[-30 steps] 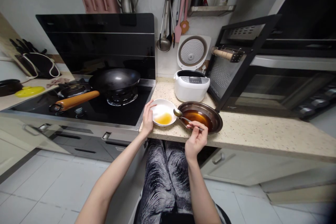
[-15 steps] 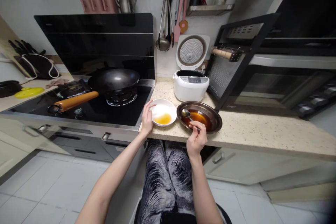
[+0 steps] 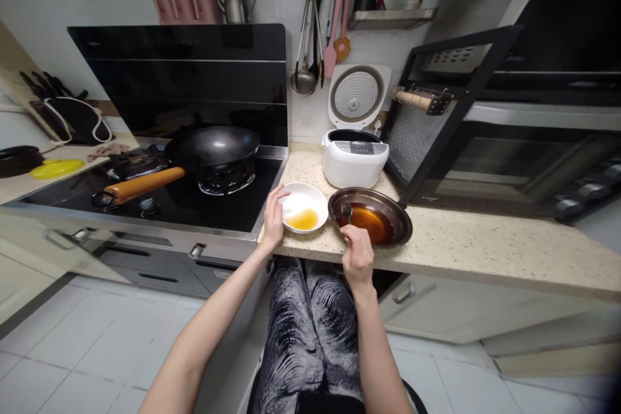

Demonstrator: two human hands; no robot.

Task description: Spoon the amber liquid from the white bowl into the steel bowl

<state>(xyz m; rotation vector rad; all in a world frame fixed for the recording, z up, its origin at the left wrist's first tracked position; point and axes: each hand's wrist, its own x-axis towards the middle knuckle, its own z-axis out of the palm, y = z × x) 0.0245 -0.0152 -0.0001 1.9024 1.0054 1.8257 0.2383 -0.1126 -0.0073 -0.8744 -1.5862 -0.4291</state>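
Observation:
My left hand point(image 3: 274, 218) grips the left rim of a white bowl point(image 3: 297, 199) that rests on the counter near its front edge. A small pool of yellow-amber liquid point(image 3: 303, 218) lies in its lower part. In my right hand point(image 3: 358, 257) is a metal spoon point(image 3: 346, 209), its handle mostly covered by my fingers. The spoon's head is over the left side of a dark brown metal bowl point(image 3: 403, 215), which holds clear reddish-brown liquid point(image 3: 371, 223). Whether the spoon touches that liquid I cannot tell. The two bowls sit side by side, very close together.
Behind the bowls stands a white rice cooker point(image 3: 356, 165) with its lid up. On the stove to the left is a black wok point(image 3: 213, 145) with a wooden handle point(image 3: 145, 186). A black rack point(image 3: 412, 142) and an oven point(image 3: 524, 162) occupy the right. Utensils point(image 3: 305, 81) hang above.
My right hand has shifted slightly left and turned over, tipping the spoon so that its head now looks dark. My left hand and both bowls keep their places; the view moved a little.

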